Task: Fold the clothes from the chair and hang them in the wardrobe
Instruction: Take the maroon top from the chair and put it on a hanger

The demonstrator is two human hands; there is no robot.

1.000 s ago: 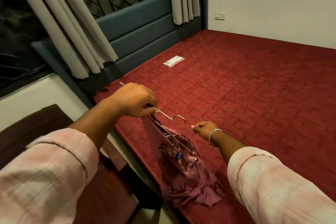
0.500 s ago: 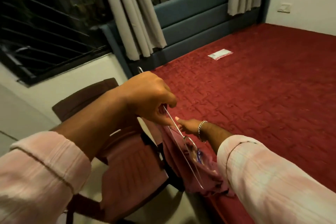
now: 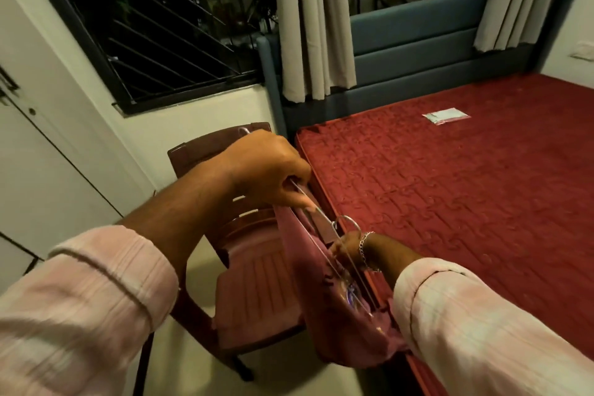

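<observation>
Hanger of thin wire sits gripped in the left hand, fingers curled round its upper rod, with a mauve garment draped over it and hanging between the chair and the bed edge. The right hand, with a bracelet at its wrist, is down in the cloth just beside the hanger's hook; its fingers seem to pinch the fabric, though the wires partly hide them. Since half a second ago the view has swung left: the chair now shows whole, seat and back, and a white door has come in at the left edge. The garment has come off the bed and now hangs beside the chair seat. A small packet lies on the red cover, well apart from both hands.
</observation>
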